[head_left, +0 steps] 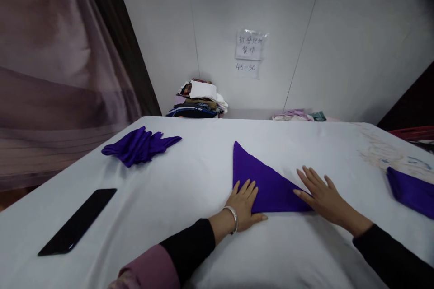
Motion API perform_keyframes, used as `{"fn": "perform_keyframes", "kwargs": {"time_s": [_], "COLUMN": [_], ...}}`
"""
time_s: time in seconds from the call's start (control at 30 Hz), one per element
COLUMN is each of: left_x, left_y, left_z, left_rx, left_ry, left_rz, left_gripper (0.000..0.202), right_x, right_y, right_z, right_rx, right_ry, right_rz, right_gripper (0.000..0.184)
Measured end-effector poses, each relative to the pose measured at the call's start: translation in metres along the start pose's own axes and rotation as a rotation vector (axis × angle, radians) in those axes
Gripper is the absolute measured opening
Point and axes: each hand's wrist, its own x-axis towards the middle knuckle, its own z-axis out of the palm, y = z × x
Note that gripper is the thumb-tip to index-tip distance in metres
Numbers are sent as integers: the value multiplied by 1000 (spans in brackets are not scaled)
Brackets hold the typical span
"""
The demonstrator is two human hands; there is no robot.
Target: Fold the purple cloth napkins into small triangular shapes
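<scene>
A purple cloth napkin (262, 179) lies folded into a triangle on the white tablecloth (190, 176), its point aimed away from me. My left hand (243, 205) rests flat on its near left corner, fingers stretched out, a silver bracelet on the wrist. My right hand (320, 194) lies flat on the near right corner, fingers spread. Neither hand grips anything.
A bunched purple napkin (139, 145) sits at the far left. A black phone (78, 221) lies near the left edge. Another purple cloth (412, 192) lies at the right edge. Stacked fabrics (198, 99) stand behind the table by the wall, under a paper sign (249, 47).
</scene>
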Motion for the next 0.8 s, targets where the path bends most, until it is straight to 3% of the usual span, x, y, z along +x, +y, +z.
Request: {"fn": "perform_keyframes", "kwargs": {"time_s": [0.1, 0.17, 0.27, 0.37, 0.53, 0.8], "left_x": [0, -1, -1, -3, -4, -2], "left_y": [2, 3, 3, 4, 4, 3], "left_z": [1, 1, 0, -1, -2, 1], "left_rx": [7, 1, -25, -46, -85, -113], "left_ry": [12, 18, 34, 65, 44, 26], "left_rz": [-10, -12, -1, 6, 1, 12], "left_gripper": [86, 86, 86, 88, 90, 87], "right_x": [39, 67, 108, 143, 179, 223], "right_y": [-38, -74, -125, -157, -169, -164], "right_z": [-37, -46, -35, -8, 28, 47], "right_rx": [92, 182, 274, 300, 310, 293], "right_ry": [-19, -81, -178, -267, -381, -345], "right_rz": [-167, -318, -459, -505, -498, -412], "right_gripper": [68, 67, 72, 78, 77, 78]}}
